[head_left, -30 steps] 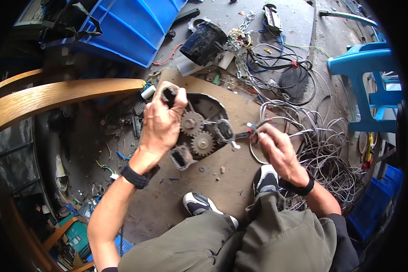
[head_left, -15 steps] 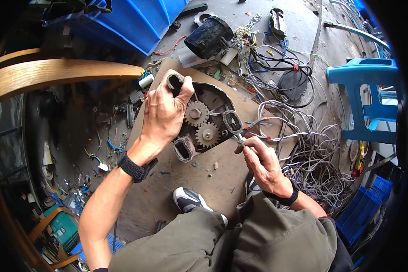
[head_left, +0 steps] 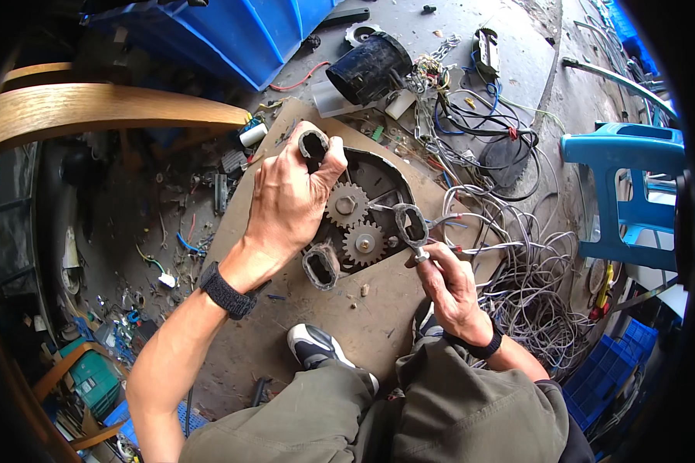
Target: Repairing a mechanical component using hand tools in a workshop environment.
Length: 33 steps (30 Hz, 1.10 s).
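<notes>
A dark metal gear housing point(head_left: 384, 174) lies on a brown board in front of me, with two toothed gears, an upper gear point(head_left: 347, 204) and a lower gear point(head_left: 364, 242), meshing inside it. My left hand point(head_left: 289, 197) is closed around the housing's top-left oval tube end point(head_left: 313, 144). Another oval end point(head_left: 320, 266) sticks out at the lower left, touched by neither hand. At the right oval end point(head_left: 411, 224), a silvery bolt point(head_left: 422, 254) points toward me, pinched between the thumb and fingers of my right hand point(head_left: 454, 289).
Tangled grey cables point(head_left: 521, 270) lie right of the brown board point(head_left: 286, 339). A blue plastic stool point(head_left: 622, 158) stands at the far right. Beyond the board are a black cylinder point(head_left: 368, 68) and a large blue bin point(head_left: 232, 38). A curved wooden piece point(head_left: 123, 110) reaches in from the left.
The whole view has shifted slightly, with hands and housing a little farther right. My right fingers have shifted their pinch on the bolt; my left hand keeps its hold.
</notes>
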### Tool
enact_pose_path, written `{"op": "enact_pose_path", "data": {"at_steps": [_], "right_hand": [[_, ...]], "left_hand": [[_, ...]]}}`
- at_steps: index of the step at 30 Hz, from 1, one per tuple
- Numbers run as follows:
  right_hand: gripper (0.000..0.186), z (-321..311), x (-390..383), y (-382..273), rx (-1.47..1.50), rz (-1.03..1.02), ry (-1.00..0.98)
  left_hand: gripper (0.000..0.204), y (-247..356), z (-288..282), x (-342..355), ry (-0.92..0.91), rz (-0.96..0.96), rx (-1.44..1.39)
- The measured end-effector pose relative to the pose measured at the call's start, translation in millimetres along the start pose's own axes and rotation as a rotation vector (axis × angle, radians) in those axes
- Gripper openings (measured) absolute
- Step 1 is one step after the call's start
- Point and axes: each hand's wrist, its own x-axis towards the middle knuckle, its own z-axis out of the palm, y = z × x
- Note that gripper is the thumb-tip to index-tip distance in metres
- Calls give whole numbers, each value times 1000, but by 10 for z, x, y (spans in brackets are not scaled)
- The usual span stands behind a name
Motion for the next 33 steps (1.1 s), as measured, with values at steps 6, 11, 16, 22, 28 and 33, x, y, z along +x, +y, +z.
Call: {"op": "enact_pose_path", "data": {"at_steps": [6,11,16,22,28,33], "right_hand": [[18,12,5,217,-141,-270,24],[10,93,-100,203,-55,-13,100],[22,-117,-145,-256,54,311,-78],[26,-387,-187,-629,-1,235,-303],[31,-221,-26,-686,222,442,-201],[31,-191,45,-848,371,580,-161]], "left_hand": [[40,9,20,-1,14,11,-3],[39,38,31,11,22,9,8],[38,33,62,22,-1,-11,1],[40,39,51,1,31,15,43],[31,51,75,-28,94,49,43],[30,48,129,-104,156,53,-16]]}}
